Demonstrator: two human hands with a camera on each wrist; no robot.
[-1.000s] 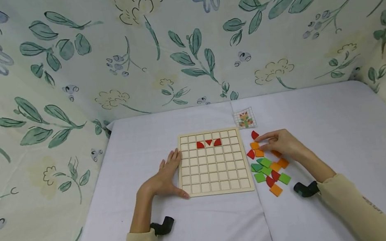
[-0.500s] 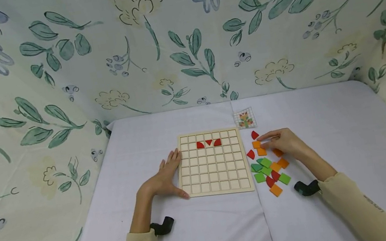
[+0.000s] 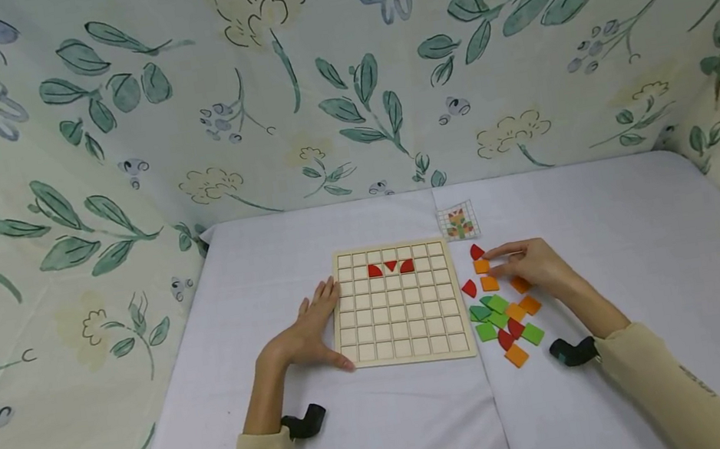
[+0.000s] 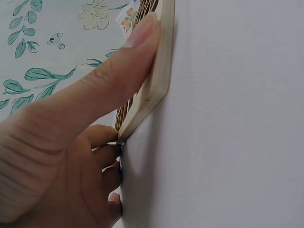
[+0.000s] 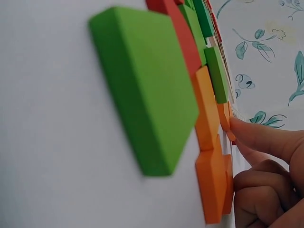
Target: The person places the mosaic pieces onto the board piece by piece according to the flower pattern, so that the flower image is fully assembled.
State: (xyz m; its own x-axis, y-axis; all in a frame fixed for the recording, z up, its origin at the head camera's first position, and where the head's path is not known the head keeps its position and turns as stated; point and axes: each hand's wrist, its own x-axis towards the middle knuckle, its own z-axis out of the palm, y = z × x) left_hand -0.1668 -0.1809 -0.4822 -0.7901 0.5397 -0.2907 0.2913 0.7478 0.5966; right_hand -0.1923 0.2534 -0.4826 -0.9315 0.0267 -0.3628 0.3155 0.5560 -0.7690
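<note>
My left hand (image 3: 310, 337), fingers spread, rests along the left edge of a wooden grid board (image 3: 363, 319); its thumb lies at the near left corner, on the board's edge (image 4: 156, 88) in the left wrist view. On the board sit two red quarter-circle tiles (image 3: 375, 271) and a red triangle tile (image 3: 391, 265). To the board's right, my right hand (image 3: 537, 268) pinches an orange square tile (image 3: 481, 267) at its right side with thumb and index finger, the other fingers curled. A second orange square (image 3: 490, 283) lies just below it, a red quarter-circle (image 3: 477, 251) just above.
A small pattern card (image 3: 459, 223) lies beyond the board's far right corner. Several loose green (image 3: 532, 334), orange (image 3: 516, 355) and red (image 3: 506, 340) tiles are heaped nearer me, some overlapping. A white cloth (image 3: 418, 425) covers the table; patterned fabric hangs behind.
My right hand has shifted slightly right and away from me, and the two orange squares beside it have moved right, with a gap opening between them. The left hand stays put.
</note>
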